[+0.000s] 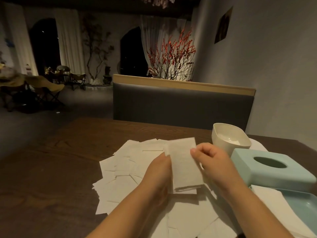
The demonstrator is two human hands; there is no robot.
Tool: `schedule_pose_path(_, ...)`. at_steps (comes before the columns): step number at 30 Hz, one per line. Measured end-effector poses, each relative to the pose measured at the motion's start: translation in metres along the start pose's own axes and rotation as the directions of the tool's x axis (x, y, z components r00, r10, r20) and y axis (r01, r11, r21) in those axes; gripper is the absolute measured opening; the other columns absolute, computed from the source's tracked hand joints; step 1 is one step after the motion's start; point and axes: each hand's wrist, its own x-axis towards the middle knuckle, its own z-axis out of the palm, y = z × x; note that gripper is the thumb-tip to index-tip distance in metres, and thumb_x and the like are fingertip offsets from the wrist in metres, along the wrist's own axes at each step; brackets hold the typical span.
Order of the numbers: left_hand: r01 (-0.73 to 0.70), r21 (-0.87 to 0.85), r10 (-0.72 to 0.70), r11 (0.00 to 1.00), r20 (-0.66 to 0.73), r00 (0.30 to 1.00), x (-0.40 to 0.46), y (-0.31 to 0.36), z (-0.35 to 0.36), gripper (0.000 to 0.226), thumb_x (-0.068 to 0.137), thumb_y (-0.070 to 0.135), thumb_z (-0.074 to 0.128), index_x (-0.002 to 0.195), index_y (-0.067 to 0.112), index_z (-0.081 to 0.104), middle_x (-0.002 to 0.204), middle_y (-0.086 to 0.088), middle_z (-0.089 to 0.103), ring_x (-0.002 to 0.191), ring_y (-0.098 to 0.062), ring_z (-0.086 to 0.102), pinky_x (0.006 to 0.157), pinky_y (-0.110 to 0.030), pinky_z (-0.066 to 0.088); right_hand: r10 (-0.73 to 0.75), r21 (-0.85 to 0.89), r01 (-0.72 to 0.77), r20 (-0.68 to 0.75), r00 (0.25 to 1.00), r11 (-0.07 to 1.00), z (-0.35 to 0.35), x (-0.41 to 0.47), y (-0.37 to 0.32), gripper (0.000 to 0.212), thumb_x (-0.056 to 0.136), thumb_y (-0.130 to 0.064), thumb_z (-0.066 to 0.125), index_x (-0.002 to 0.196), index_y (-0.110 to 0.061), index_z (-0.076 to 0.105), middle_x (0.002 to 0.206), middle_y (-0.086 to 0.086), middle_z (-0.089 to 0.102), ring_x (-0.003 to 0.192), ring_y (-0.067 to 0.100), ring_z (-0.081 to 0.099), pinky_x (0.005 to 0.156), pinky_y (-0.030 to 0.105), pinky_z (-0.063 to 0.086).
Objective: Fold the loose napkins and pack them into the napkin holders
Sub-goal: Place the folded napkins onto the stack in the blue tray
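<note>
A stack of folded white napkins (183,162) is held upright-tilted above the table between both hands. My left hand (157,170) holds its left edge, fingers hidden behind the paper. My right hand (209,158) pinches the right edge near the top with thumb and curled fingers. Many loose white napkins (123,170) lie spread flat on the wooden table (51,169) under and around the hands. A pale green napkin-holder lid (272,169) with an oval slot sits at the right. Its open green base (308,205) lies nearer me with a napkin in it.
A cream-white holder base (223,133) with napkins inside stands behind the green lid. A grey padded bench back (181,103) rises beyond the table's far edge. A wall runs along the right; dim chairs stand at far left.
</note>
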Motion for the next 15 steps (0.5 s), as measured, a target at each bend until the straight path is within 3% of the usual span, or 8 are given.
schedule_pose_path(2, 0.082, -0.083, -0.085, 0.993, -0.041, 0.995, 0.002, 0.002, -0.001, 0.044, 0.099, 0.059, 0.043, 0.099, 0.025, 0.070, 0.085, -0.006, 0.078, 0.076, -0.023, 0.077, 0.073, -0.039, 0.062, -0.022, -0.150, 0.012, -0.066, 0.998, 0.989, 0.010, 0.000, 0.005, 0.020, 0.095, -0.028, 0.062, 0.080, -0.015, 0.064, 0.099, -0.004, 0.063, 0.097, 0.016, 0.060, 0.086, 0.036, 0.053)
schedule_pose_path(4, 0.143, -0.159, -0.147, 0.977, -0.010, 0.989, 0.003, 0.003, -0.002, 0.054, 0.095, 0.069, 0.033, 0.104, 0.029, 0.067, 0.092, -0.006, 0.079, 0.085, -0.026, 0.076, 0.075, -0.040, 0.062, -0.027, -0.175, 0.009, -0.100, 0.995, 0.985, 0.016, -0.001, 0.008, 0.020, 0.095, -0.027, 0.062, 0.078, -0.017, 0.061, 0.106, -0.008, 0.060, 0.104, 0.013, 0.056, 0.093, 0.036, 0.050)
schedule_pose_path(7, 0.089, -0.130, -0.094, 0.987, -0.033, 0.995, 0.001, -0.001, 0.000, 0.031, 0.102, 0.045, 0.048, 0.115, 0.024, 0.066, 0.109, -0.004, 0.077, 0.103, -0.024, 0.072, 0.087, -0.038, 0.057, -0.017, -0.100, 0.005, -0.110, 0.994, 0.995, 0.016, 0.000, 0.008, 0.009, 0.095, -0.030, 0.063, 0.092, -0.021, 0.062, 0.107, -0.008, 0.061, 0.103, 0.011, 0.057, 0.083, 0.030, 0.051)
schedule_pose_path(10, 0.010, -0.147, -0.025, 0.989, -0.096, 0.995, -0.002, -0.001, 0.003, 0.018, 0.104, 0.025, 0.050, 0.111, 0.024, 0.066, 0.095, -0.004, 0.079, 0.091, -0.024, 0.075, 0.075, -0.038, 0.060, 0.095, -0.019, -0.096, -0.006, 0.995, 0.995, 0.003, 0.003, 0.003, 0.034, 0.087, -0.040, 0.071, 0.114, -0.025, 0.055, 0.110, -0.004, 0.061, 0.101, 0.012, 0.058, 0.070, 0.025, 0.048)
schedule_pose_path(13, -0.031, -0.249, -0.009, 0.968, -0.156, 0.988, -0.005, 0.003, 0.006, 0.012, 0.104, 0.024, 0.051, 0.107, 0.024, 0.063, 0.090, -0.005, 0.077, 0.084, -0.025, 0.074, 0.067, -0.037, 0.060, 0.226, 0.002, -0.231, 0.207, 0.952, 0.973, -0.006, -0.004, 0.003, 0.049, 0.077, -0.041, 0.081, 0.118, -0.024, 0.059, 0.107, 0.001, 0.072, 0.100, 0.022, 0.068, 0.082, 0.041, 0.059)
schedule_pose_path(15, -0.050, -0.256, 0.011, 0.965, -0.151, 0.988, -0.011, 0.004, 0.013, 0.012, 0.104, 0.026, 0.051, 0.109, 0.024, 0.062, 0.092, -0.005, 0.076, 0.087, -0.027, 0.073, 0.073, -0.042, 0.061, 0.233, 0.100, -0.260, 0.225, 0.946, 0.960, -0.007, -0.017, 0.008, 0.037, 0.083, -0.022, 0.078, 0.117, -0.019, 0.064, 0.099, 0.001, 0.077, 0.094, 0.025, 0.073, 0.086, 0.045, 0.059)
